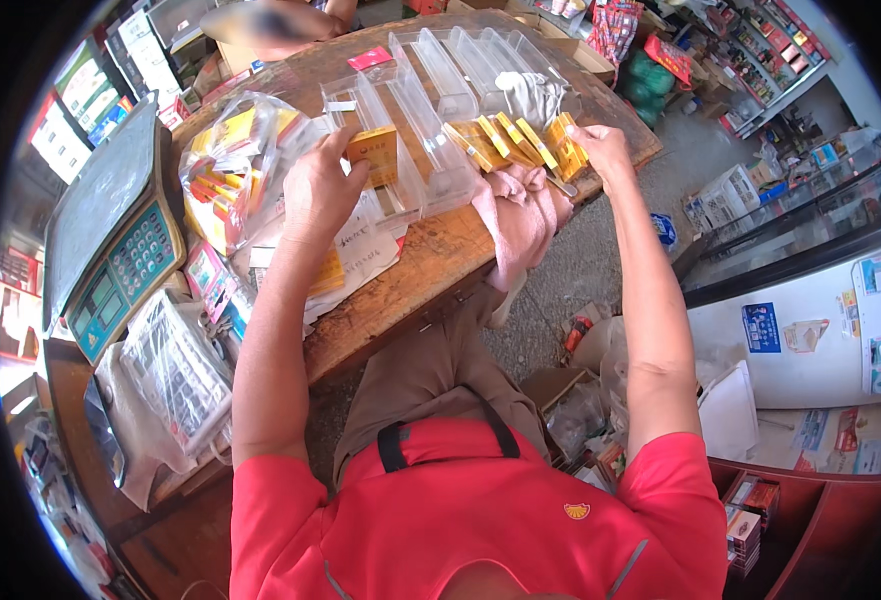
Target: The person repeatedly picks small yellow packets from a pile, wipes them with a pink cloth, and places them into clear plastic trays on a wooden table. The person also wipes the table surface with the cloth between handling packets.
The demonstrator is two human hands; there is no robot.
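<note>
My left hand grips a small yellow box upright between thumb and fingers, above a clear plastic divided tray. At the right end of a row of yellow boxes, my right hand pinches a yellow box. Those boxes lean at a slant near the table's edge. A pink towel hangs over the edge just in front of them. Left of my left hand, a clear plastic bag contains several yellow boxes.
Another clear divided tray stands farther back on the wooden table, with a pale cloth at its right. A weighing scale and a plastic-wrapped keyboard are at left. Handwritten paper lies near my left forearm. A person is opposite.
</note>
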